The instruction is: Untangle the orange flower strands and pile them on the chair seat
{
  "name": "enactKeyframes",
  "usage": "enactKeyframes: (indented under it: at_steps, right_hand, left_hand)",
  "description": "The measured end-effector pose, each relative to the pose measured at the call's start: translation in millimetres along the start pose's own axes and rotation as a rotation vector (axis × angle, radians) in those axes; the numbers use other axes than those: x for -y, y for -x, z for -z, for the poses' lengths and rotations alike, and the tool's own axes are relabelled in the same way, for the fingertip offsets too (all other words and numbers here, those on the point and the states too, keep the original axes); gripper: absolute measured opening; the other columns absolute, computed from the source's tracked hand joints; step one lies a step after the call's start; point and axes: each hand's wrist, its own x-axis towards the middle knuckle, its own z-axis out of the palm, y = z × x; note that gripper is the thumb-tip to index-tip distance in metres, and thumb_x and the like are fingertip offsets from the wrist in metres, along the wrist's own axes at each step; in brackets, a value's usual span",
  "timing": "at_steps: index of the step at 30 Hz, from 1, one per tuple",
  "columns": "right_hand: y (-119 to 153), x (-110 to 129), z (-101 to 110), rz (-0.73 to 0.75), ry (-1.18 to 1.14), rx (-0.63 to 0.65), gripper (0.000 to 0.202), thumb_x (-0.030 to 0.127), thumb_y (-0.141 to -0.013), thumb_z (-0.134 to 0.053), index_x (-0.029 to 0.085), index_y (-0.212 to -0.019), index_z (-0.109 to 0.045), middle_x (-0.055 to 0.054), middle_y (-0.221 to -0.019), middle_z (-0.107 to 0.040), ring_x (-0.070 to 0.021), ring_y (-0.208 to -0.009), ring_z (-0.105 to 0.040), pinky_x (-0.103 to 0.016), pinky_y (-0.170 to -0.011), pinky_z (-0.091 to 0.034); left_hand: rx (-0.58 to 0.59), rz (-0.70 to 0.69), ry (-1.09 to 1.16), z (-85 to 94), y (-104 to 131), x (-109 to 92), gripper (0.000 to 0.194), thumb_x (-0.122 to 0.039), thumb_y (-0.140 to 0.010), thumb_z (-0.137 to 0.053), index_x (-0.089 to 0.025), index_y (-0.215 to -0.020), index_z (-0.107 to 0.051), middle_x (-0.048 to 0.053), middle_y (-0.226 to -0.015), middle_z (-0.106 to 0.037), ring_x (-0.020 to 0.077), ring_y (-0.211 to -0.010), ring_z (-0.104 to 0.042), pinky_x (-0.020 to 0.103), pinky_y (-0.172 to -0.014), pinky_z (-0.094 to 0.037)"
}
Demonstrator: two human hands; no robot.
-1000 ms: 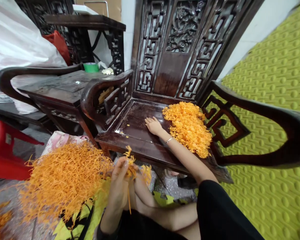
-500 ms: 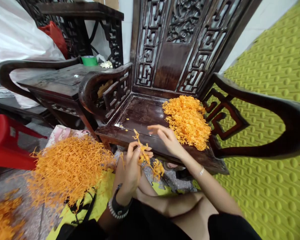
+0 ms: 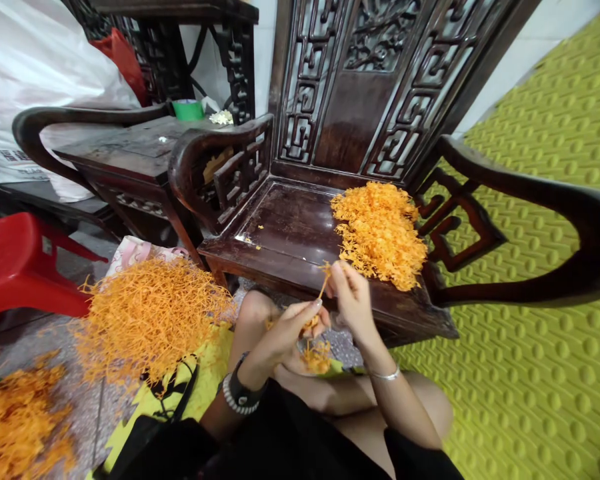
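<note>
left hand (image 3: 295,325): pinching | right hand (image 3: 353,295): pinching, slightly higher, just beside left

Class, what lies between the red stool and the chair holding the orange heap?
In the head view, a pile of orange strands lies between the stool and chair, with patterned fabric at its far edge.

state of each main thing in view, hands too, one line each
Bare left hand, closed on thin orange strand
Bare right hand, curled at strand's upper end
Fluffy orange pile, heaped on dark carved wooden chair
Stringy orange pile, loosely tangled
Red plastic stool, upright, partly out of frame
Large white plastic bag, bulging
Green round tape roll, lying flat
</note>
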Motion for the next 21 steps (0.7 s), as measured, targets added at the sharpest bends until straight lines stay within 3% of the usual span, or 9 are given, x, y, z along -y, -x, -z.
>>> enactKeyframes:
  at_steps: [2,4,6,7,11,14,16,19,21]
  right_hand:
    - [-20.0,10.2,30.9,0.052,-0.058,-0.187,0.044,0.05,-0.096,-0.037,0.023,-0.062,-0.031,0.005,-0.051,-0.027,-0.0109,-0.042,-0.028,-0.028,-0.044,-0.025]
    - [-48.0,18.8,70.9,0.23,0.066,-0.556,0.046,0.058,-0.095,-0.029,0.025,-0.064,-0.023,0.005,-0.055,-0.019,-0.0111,-0.042,-0.017,-0.029,-0.043,-0.02]
    - [-78.7,20.0,106.8,0.275,0.185,-0.669,0.044,0.062,-0.094,-0.024,0.026,-0.067,-0.021,0.003,-0.061,-0.02,-0.0131,-0.047,-0.019,-0.031,-0.047,-0.023]
    - [-92.8,16.5,119.3,0.277,0.284,-0.679,0.045,0.062,-0.093,-0.022,0.026,-0.067,-0.025,0.002,-0.06,-0.026,-0.0137,-0.049,-0.024,-0.031,-0.049,-0.024]
    - [-128.0,-22.0,130.4,0.062,0.741,-0.341,0.044,0.055,-0.083,-0.051,0.023,-0.056,-0.037,-0.008,-0.064,-0.051,-0.0233,-0.075,-0.049,-0.045,-0.075,-0.035]
    - [-134.2,-57.5,123.9,-0.077,0.944,-0.236,0.045,0.046,-0.076,-0.061,0.023,-0.05,-0.032,-0.017,-0.073,-0.058,-0.0335,-0.096,-0.049,-0.058,-0.09,-0.026]
    - [-134.1,-72.8,122.9,-0.155,1.016,-0.204,0.038,0.042,-0.074,-0.063,0.021,-0.053,-0.039,-0.025,-0.086,-0.061,-0.0393,-0.104,-0.047,-0.063,-0.09,-0.024]
    - [-127.8,-74.1,121.2,-0.2,1.1,-0.235,0.029,0.035,-0.07,-0.065,0.009,-0.081,-0.058,-0.034,-0.113,-0.055,-0.0463,-0.111,-0.044,-0.065,-0.089,-0.029]
    - [-114.2,-59.9,112.5,-0.069,1.093,-0.311,0.039,0.033,-0.074,-0.06,0.007,-0.103,-0.057,-0.03,-0.124,-0.051,-0.0429,-0.115,-0.044,-0.059,-0.091,-0.033]
  left_hand:
    - [0.124,0.032,0.02,6.1,5.8,2.1,0.051,-0.053,-0.087,-0.052,-0.016,-0.053,-0.043,-0.006,-0.045,-0.031,0.0048,-0.043,-0.025,0.022,-0.046,-0.018]
    - [0.176,0.067,0.09,11.1,11.8,5.5,0.053,-0.051,-0.088,-0.052,-0.017,-0.05,-0.039,-0.007,-0.044,-0.027,0.0045,-0.041,-0.022,0.022,-0.046,-0.017]
    - [0.158,0.101,0.218,12.9,15.3,6.5,0.049,-0.049,-0.087,-0.055,-0.016,-0.053,-0.042,-0.006,-0.046,-0.03,0.005,-0.042,-0.023,0.021,-0.045,-0.019]
    - [0.112,0.102,0.302,12.4,15.5,5.3,0.044,-0.047,-0.086,-0.056,-0.016,-0.056,-0.046,-0.004,-0.049,-0.035,0.0058,-0.044,-0.027,0.021,-0.045,-0.023]
    - [-0.047,0.108,0.578,5.0,8.8,-7.4,0.018,-0.03,-0.085,-0.056,-0.014,-0.079,-0.061,0.003,-0.073,-0.054,0.0114,-0.062,-0.05,0.024,-0.06,-0.044]
    - [-0.067,0.082,0.673,1.5,2.8,-12.5,0.014,-0.023,-0.087,-0.054,-0.015,-0.09,-0.065,0.005,-0.087,-0.061,0.0125,-0.074,-0.057,0.025,-0.071,-0.049]
    - [-0.075,0.05,0.696,1.2,0.2,-11.5,0.017,-0.023,-0.089,-0.053,-0.019,-0.098,-0.066,0.005,-0.1,-0.064,0.0135,-0.086,-0.061,0.027,-0.079,-0.05]
    - [-0.052,0.025,0.686,1.5,-2.5,-9.6,0.028,-0.03,-0.095,-0.046,-0.028,-0.117,-0.062,0.004,-0.131,-0.057,0.0185,-0.118,-0.055,0.034,-0.093,-0.049]
    - [-0.039,0.012,0.669,1.2,-4.3,-10.0,0.034,-0.034,-0.097,-0.041,-0.032,-0.126,-0.057,0.002,-0.145,-0.046,0.0215,-0.134,-0.042,0.039,-0.1,-0.046]
